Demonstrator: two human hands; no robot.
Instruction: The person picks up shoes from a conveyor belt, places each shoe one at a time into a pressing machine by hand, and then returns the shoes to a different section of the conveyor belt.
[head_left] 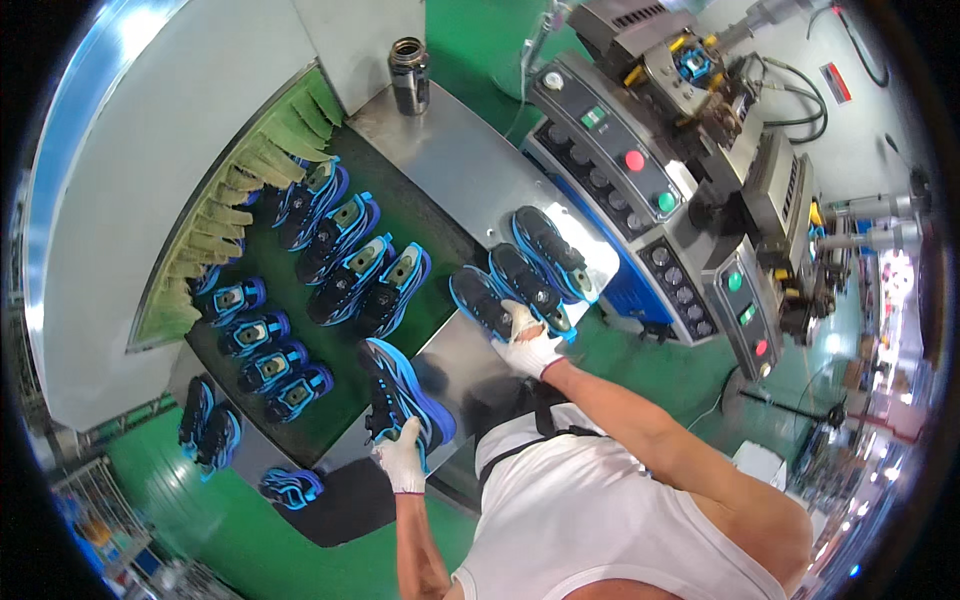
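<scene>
Sneaker [400, 395] in black and blue hangs tilted over the steel strip by the conveyor belt's near edge, toe pointing away. The left hand [401, 460] pinches it at the heel end, thumb against the collar, probably because that opening gives a firm hold. The right hand [528, 340] lies over the heel of the nearest shoe [480, 300] in a row of three near the right corner of the steel table [450, 150]; whether its fingers press together inside cannot be told.

Shoes on the conveyor belt [410, 205] stand in slanting rows, perhaps so that each heel is easy to reach. Dark uppers look like textile, above thick, wavy blue-purple soles. Thin knit gloves cover both hands; the curtain [215, 200] at the belt's far edge hangs in limp, pale-green strips.
</scene>
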